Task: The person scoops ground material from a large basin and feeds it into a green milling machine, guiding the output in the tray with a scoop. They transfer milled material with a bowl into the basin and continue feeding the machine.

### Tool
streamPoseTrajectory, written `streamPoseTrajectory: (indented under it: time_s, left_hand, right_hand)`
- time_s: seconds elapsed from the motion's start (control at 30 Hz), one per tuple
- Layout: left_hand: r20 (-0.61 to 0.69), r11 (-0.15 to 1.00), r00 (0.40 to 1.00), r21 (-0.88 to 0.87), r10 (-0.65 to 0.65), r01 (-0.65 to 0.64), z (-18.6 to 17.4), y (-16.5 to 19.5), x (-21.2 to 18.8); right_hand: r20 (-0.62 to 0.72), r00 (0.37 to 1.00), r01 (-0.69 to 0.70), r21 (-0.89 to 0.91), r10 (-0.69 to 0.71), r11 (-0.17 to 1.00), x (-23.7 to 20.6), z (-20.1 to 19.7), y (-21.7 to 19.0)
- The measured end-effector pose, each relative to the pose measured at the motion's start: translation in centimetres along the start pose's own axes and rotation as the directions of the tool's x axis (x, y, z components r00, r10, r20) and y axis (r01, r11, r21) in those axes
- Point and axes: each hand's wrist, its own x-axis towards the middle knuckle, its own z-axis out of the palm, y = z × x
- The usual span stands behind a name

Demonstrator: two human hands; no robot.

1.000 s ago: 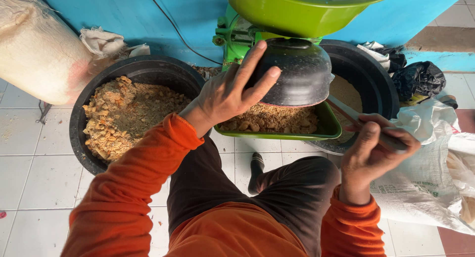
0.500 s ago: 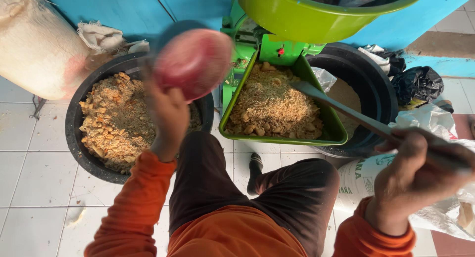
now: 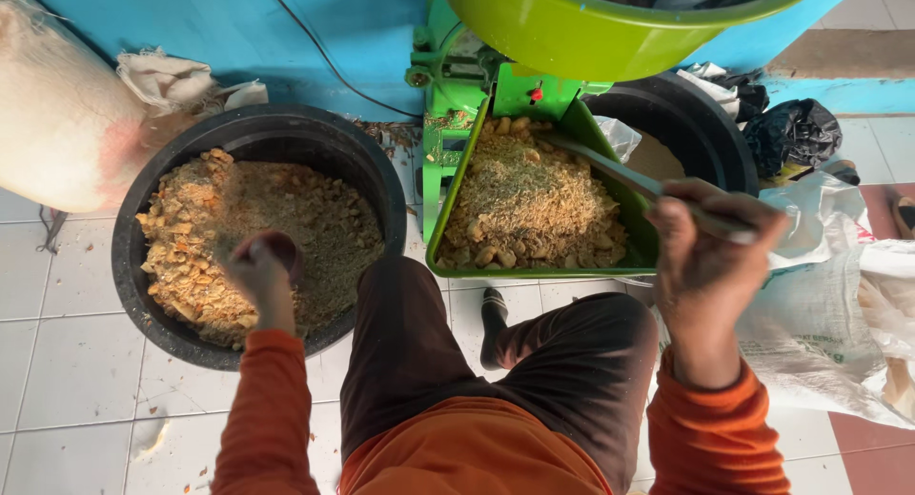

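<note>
the left hand [image 3: 259, 271] was down over the big black tub [image 3: 129, 266] at the person's left, low on the crumbly tan feed [image 3: 286, 219] that filled it; the fingers were curled in, but whether they gripped anything could not be told from above. the right hand [image 3: 710, 247] was closed around the handle of a long grey stick [image 3: 620, 176], which slanted up and left so that its far end lay in the mash [image 3: 534, 204] heaped in the green tray [image 3: 448, 209]. that tray sloped down from a green machine [image 3: 457, 66] set against the blue wall [image 3: 286, 28], under a wide green bowl [image 3: 572, 38]. a second black tub [image 3: 705, 133] stood behind the tray to the right. a white sack [image 3: 839, 314] lay just beside the right hand, another pale sack [image 3: 57, 123] rested at far left, and a black bag [image 3: 801, 133] sat near the wall. the tubs stood on a tiled floor [image 3: 67, 381].
</note>
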Motion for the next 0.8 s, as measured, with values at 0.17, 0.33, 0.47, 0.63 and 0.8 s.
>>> streamPoseTrajectory:
  time_s: [0.17, 0.33, 0.47, 0.63, 0.8]
  left_hand:
    - [0.525, 0.581, 0.356, -0.364, 0.774, -0.728, 0.2, 11.5, -8.6]
    - [0.525, 0.017, -0.273, -0.482, 0.806, -0.876, 3.1, 20.9, -19.0]
    - [0.687, -0.084, -0.277, -0.301, 0.671, -0.950, 4.8, 21.8, -21.6]
    - [0.726, 0.080, -0.122, -0.238, 0.677, -0.968, 5.8, 20.3, -21.1]
    - [0.670, 0.074, -0.155, -0.300, 0.726, -0.951, 6.0, 19.3, -21.1]
  right_hand:
    - [-0.156, 0.987, -0.042, -0.007, 0.041, 0.999, -1.9, -2.0, -0.7]
    - [-0.217, 0.975, -0.037, 0.014, 0.039, 0.999, -2.5, -3.6, -2.6]
    - [-0.180, 0.982, -0.063, -0.042, 0.054, 0.997, -1.4, -3.2, -2.9]
    - [-0.029, 0.997, -0.073, 0.014, 0.074, 0.997, -1.2, -2.4, -2.0]
    - [-0.093, 0.992, -0.084, 0.025, 0.086, 0.996, -1.5, -2.0, -1.1]
